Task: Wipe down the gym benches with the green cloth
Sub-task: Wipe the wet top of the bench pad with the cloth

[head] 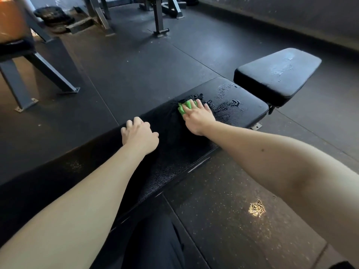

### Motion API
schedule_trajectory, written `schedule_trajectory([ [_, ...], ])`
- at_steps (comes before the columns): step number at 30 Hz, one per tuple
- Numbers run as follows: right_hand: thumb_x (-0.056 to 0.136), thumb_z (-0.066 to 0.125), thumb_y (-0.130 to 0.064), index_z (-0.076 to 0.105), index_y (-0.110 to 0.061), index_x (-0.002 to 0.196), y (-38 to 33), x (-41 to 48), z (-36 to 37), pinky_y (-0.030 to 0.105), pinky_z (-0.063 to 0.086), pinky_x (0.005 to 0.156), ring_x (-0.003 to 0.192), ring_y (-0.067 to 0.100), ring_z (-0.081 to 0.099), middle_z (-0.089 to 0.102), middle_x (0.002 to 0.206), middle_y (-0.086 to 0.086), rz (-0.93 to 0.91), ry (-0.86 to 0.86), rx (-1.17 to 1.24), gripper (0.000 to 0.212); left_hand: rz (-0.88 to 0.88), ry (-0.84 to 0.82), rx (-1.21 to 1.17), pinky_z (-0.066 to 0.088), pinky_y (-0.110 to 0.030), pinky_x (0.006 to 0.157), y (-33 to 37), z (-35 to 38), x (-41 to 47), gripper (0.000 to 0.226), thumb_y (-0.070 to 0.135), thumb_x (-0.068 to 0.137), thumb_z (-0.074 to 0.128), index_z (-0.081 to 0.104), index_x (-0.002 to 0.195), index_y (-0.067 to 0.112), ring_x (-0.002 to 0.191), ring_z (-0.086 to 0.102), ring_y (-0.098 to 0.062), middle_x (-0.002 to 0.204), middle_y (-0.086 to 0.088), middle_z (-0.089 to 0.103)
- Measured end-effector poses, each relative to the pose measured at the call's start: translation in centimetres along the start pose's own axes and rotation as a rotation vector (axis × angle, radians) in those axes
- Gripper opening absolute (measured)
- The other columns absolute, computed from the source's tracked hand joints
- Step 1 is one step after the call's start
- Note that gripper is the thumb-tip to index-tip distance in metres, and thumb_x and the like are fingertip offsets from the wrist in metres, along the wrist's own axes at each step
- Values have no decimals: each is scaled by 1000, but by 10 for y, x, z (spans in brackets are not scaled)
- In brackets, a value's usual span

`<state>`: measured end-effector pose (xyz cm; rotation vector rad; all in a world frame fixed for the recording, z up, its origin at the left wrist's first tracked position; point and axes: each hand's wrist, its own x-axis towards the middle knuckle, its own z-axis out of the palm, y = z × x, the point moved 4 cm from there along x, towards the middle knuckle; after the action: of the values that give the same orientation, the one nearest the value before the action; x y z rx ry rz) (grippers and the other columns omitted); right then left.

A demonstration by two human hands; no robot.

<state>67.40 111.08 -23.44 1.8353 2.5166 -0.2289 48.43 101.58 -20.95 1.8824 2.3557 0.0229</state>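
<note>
A long black padded gym bench (171, 160) runs from the lower left up to the middle right. Wet droplets cover its far end. My right hand (196, 117) presses a small green cloth (184, 107) flat onto the pad near that wet patch, with fingers spread over the cloth. My left hand (138, 135) rests on the bench's left edge, its fingers curled over the side. A second black pad (277, 74), streaked with wet marks, stands just beyond the first one's end.
Dark rubber floor (136, 65) surrounds the benches. A grey steel frame leg (50, 72) is bolted down at the left, and more rack legs (159, 18) stand at the back. A wall base (291, 22) runs along the right. My dark-clothed legs (155, 245) are below.
</note>
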Motion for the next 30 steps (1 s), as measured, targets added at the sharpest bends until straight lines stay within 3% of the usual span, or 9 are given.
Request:
schedule_trajectory([
  [4, 107, 29, -33, 24, -24, 160, -39, -24, 7, 51, 7, 125, 156, 32, 4, 15, 169, 10, -165, 37, 19, 54, 11, -10, 50, 32, -44, 108, 2, 1, 2, 45, 43, 100, 48, 56, 135, 16, 129, 37, -29, 140, -5, 43],
  [8, 110, 27, -35, 23, -30, 161, -37, -25, 6, 44, 3, 127, 158, 22, 1, 11, 171, 1, -317, -14, 60, 52, 5, 5, 26, 30, -44, 107, 2, 3, 3, 45, 44, 99, 49, 56, 135, 17, 129, 36, -29, 140, -4, 42],
  [13, 107, 25, -31, 25, -31, 160, 0, 50, -8, 51, 10, 126, 156, 27, 8, 16, 169, 3, -148, 6, -12, 52, 10, 7, -33, 28, -43, 108, 0, 3, 2, 45, 44, 99, 50, 55, 136, 19, 130, 35, -27, 141, -1, 41],
  [17, 104, 28, -32, 35, -26, 153, -27, 72, -1, 54, 13, 122, 150, 33, 16, 27, 162, 8, -52, 40, -9, 50, -4, 31, -44, 29, -42, 107, 0, 4, 0, 44, 44, 99, 50, 55, 136, 19, 129, 35, -26, 141, 0, 40],
  [20, 103, 32, -34, 40, -27, 149, -63, 49, 8, 51, 22, 118, 144, 31, 25, 37, 154, 6, -279, 93, -31, 47, -11, 41, -45, 29, -42, 106, 0, 5, 0, 45, 45, 99, 51, 54, 137, 20, 130, 34, -27, 142, 0, 40],
  [23, 107, 29, -38, 31, -33, 158, -63, 44, 9, 46, 11, 125, 155, 24, 12, 22, 168, 0, -388, 19, 34, 51, -16, 32, -42, 29, -43, 107, -1, 5, 1, 47, 45, 99, 50, 52, 140, 22, 132, 33, -27, 143, -1, 39],
  [27, 107, 27, -35, 37, -30, 154, -16, 81, -5, 47, 16, 124, 151, 25, 19, 29, 164, 4, -249, 48, -19, 48, -23, 25, -59, 28, -42, 108, -1, 7, -1, 45, 44, 100, 47, 50, 139, 22, 131, 33, -26, 143, 1, 38],
  [30, 106, 25, -33, 32, -27, 156, 2, 97, -7, 52, 11, 124, 154, 29, 12, 20, 168, 6, -99, -1, -13, 52, -26, 31, -57, 28, -42, 108, 0, 7, -1, 44, 43, 101, 46, 50, 140, 21, 130, 33, -26, 144, 0, 38],
])
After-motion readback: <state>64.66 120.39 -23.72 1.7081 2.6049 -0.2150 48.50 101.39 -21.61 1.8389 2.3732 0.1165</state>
